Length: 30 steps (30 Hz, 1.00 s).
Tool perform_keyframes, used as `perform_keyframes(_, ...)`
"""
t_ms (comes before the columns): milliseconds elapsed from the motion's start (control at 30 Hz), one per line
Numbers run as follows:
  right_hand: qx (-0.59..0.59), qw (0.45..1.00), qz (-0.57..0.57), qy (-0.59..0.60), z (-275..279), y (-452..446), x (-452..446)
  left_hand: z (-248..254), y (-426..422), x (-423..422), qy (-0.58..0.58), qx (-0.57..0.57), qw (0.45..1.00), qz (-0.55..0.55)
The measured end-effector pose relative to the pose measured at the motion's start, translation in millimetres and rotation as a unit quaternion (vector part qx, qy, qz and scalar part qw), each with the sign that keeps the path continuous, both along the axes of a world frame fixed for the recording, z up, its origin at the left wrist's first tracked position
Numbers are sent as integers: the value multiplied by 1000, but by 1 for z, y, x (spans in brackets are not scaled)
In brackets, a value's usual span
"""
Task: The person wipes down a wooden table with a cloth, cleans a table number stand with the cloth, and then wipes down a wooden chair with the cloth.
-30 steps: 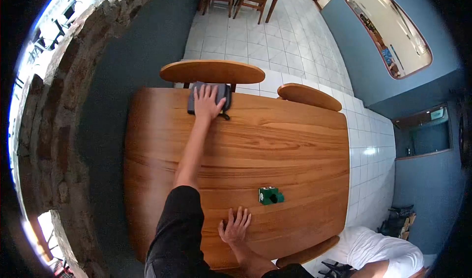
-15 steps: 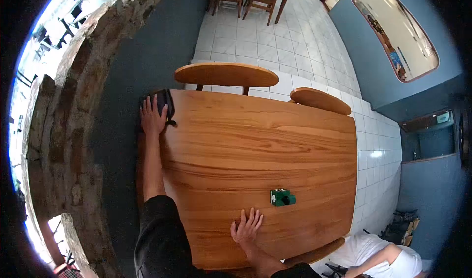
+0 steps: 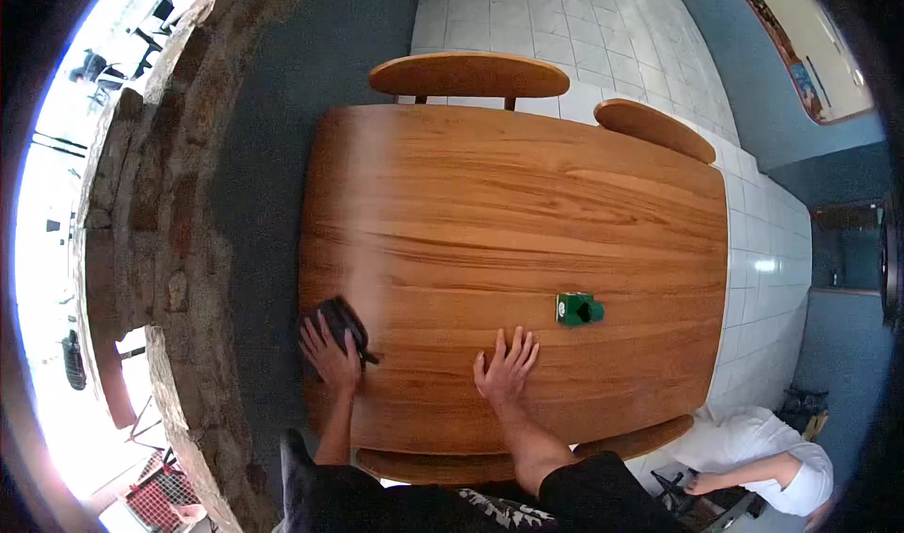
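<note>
My left hand presses down on a folded black cloth near the left edge of the wooden table. Its fingers lie over the cloth, and a short dark tail of the cloth sticks out to the right. The cloth's underside is hidden. Resting palm down on the table, my right hand is open with fingers spread and holds nothing. Just beyond its fingertips, to the right, sits a small green box with a dark opening. A pale, shiny streak runs along the table's left part.
Wooden chairs stand along the far side, and chair backs show at the near side. A rough brick wall edge borders the left. At the lower right is a person in a white shirt.
My left hand has drawn the black cloth from the far left corner toward me, and a shiny streak now shows behind it. The view has shifted; my right hand stays flat near the green box.
</note>
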State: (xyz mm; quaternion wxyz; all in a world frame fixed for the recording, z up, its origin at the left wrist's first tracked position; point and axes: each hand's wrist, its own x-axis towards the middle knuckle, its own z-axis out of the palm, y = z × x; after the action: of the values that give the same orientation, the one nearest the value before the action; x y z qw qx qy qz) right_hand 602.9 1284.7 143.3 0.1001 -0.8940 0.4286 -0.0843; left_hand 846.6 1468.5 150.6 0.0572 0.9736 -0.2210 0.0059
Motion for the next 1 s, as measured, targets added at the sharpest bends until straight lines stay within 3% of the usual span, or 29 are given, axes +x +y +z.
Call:
perform_keyframes(167, 16, 1000, -19, -7, 5, 0, -1, -22, 85, -103, -3, 37, 994, 107)
perform_keyframes(200, 23, 999, -16, -19, 5, -1, -1, -31, 88, -110, -16, 63, 986, 155)
perform_keyframes(233, 19, 999, -21, -35, 2, -3, 0, -33, 78, -115, -11, 59, 990, 129)
perform_keyframes(300, 11, 998, -42, -50, 0, 2, -4, -29, 53, -130, -16, 60, 974, 218)
perform_keyframes(533, 5, 991, -3, -135, 1, -12, -20, -29, -47, -192, -76, 48, 992, 92)
perform_keyframes(600, 57, 977, 140, -150, -12, -20, -44, -32, -69, -223, -67, 54, 991, 99)
perform_keyframes(700, 174, 936, 272, -142, -7, -59, -123, -36, -91, -272, -104, 16, 994, 38)
perform_keyframes(733, 326, 914, 193, -143, 30, -71, -159, -36, -92, -288, -104, 1, 994, 24)
perform_keyframes(800, 342, 895, 48, -283, 64, -78, -259, -29, -93, -307, -80, 1, 997, 20)
perform_keyframes(967, 161, 972, -128, -113, 128, -97, -549, -40, -97, -332, -44, -65, 996, 43)
perform_keyframes(1000, 98, 978, -164, -81, 145, -93, -591, -55, -100, -333, -101, -82, 991, 43)
